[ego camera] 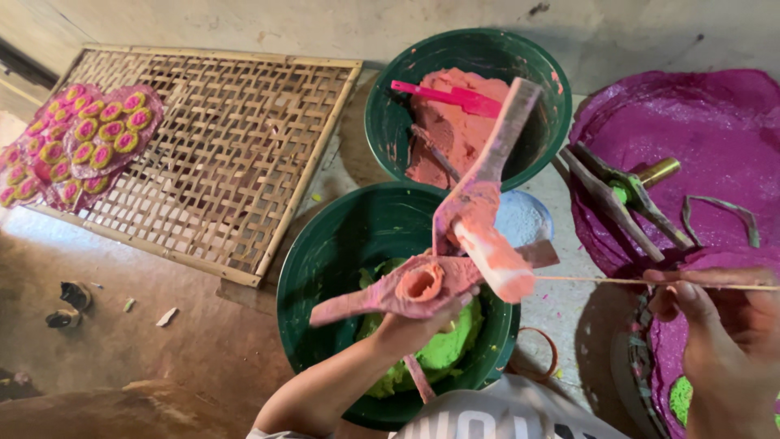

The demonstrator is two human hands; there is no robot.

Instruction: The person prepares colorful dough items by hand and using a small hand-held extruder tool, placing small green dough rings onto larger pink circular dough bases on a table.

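Left hand grip clamped on pink-caked hinged press above green dough bowl; right hand grip pinched on thin stick; pink dough bowl, bamboo tray beyond

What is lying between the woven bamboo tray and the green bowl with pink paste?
In the head view, only bare grey floor separates the woven bamboo tray from the green bowl with pink paste; nothing rests there.

A pink-smeared hinged wooden press stands open above the green basin, upper arm slanting toward one o'clock. A thin bamboo stick lies level at three o'clock.
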